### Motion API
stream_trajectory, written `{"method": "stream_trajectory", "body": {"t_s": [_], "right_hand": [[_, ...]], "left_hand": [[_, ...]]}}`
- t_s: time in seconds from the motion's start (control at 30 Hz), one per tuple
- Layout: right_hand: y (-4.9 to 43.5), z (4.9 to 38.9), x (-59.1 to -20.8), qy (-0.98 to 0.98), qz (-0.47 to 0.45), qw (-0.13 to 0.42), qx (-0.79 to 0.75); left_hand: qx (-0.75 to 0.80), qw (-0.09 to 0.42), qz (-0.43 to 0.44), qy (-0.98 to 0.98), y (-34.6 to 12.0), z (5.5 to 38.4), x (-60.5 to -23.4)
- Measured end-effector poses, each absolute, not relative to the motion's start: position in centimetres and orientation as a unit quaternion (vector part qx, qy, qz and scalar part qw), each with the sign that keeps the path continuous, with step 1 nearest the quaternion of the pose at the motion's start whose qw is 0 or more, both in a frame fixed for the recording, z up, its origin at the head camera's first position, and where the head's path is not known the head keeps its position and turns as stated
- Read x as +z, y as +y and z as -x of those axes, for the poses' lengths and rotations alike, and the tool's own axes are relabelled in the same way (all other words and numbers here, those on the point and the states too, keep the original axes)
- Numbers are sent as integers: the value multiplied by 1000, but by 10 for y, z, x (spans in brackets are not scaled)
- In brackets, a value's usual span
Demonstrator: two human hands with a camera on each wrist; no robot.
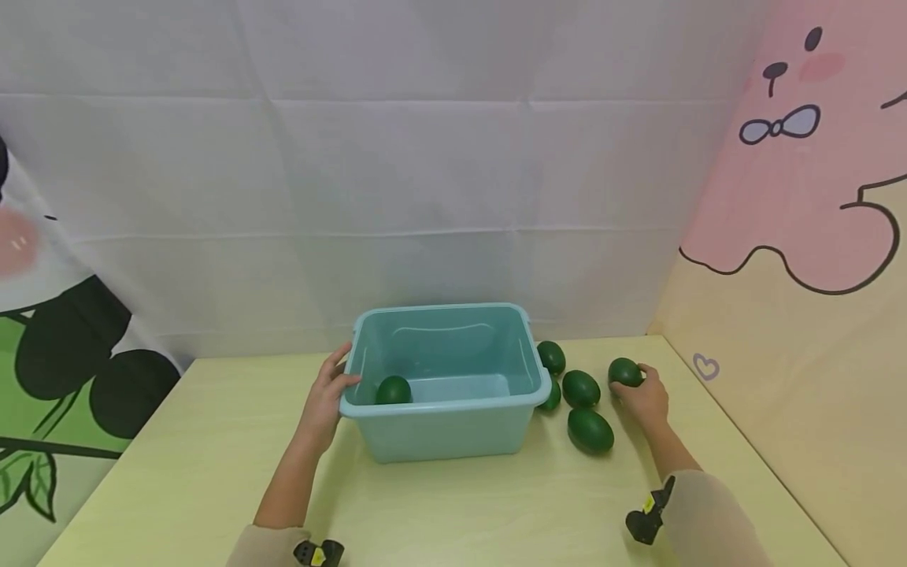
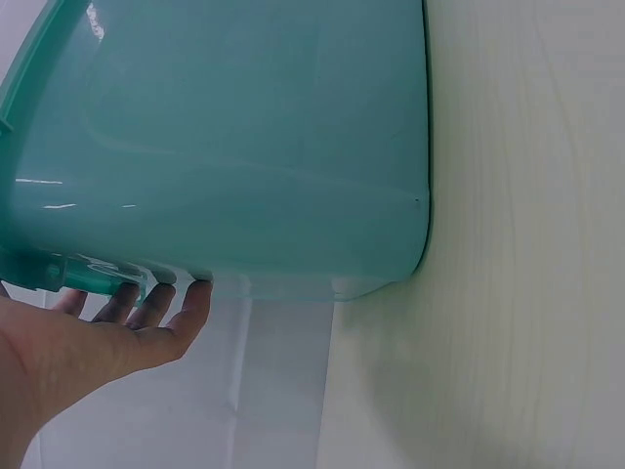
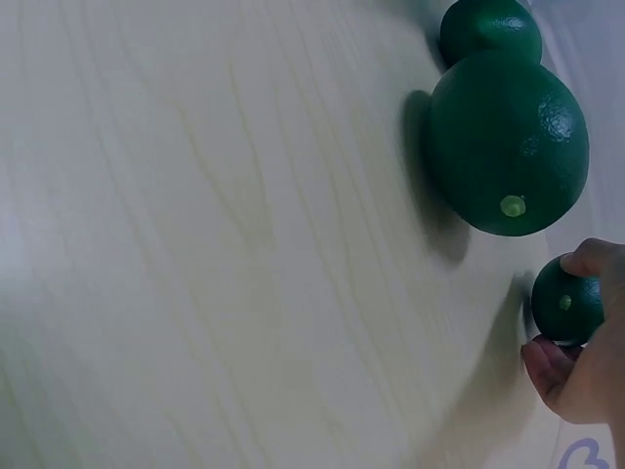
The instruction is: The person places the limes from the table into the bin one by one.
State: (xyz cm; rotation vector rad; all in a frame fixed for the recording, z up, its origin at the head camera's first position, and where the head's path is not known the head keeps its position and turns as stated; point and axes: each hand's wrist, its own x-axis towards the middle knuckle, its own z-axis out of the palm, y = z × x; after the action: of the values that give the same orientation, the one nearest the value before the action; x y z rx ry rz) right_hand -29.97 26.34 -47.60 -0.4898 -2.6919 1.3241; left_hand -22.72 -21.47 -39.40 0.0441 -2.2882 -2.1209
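A light teal plastic bin [image 1: 453, 431] stands on the table, with one dark green avocado [image 1: 393, 390] inside near its left end. My left hand [image 1: 330, 398] grips the bin's left rim. In the left wrist view its bent fingers [image 2: 186, 318] lie against the outer wall below the rim. To the right of the bin, my right hand [image 1: 646, 400] holds another avocado [image 1: 625, 372] between thumb and fingers, low over the table. The right wrist view shows this avocado [image 3: 564, 305] with its pale stem spot facing the camera.
Several more avocados lie between the bin and my right hand, the nearest one [image 1: 590, 431] in front. Two of them, such as the rear one [image 1: 551, 357], sit close by the bin's right side. A white cloth [image 1: 439, 173] hangs behind the pale yellow table [image 1: 453, 512].
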Motion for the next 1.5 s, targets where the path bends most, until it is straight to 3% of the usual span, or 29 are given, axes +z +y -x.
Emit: {"method": "stream_trajectory", "body": {"t_s": [1.5], "right_hand": [[273,275,-427,-904,81,82,412]], "left_hand": [[-677,10,-21,-736,-210,223,-386]]}}
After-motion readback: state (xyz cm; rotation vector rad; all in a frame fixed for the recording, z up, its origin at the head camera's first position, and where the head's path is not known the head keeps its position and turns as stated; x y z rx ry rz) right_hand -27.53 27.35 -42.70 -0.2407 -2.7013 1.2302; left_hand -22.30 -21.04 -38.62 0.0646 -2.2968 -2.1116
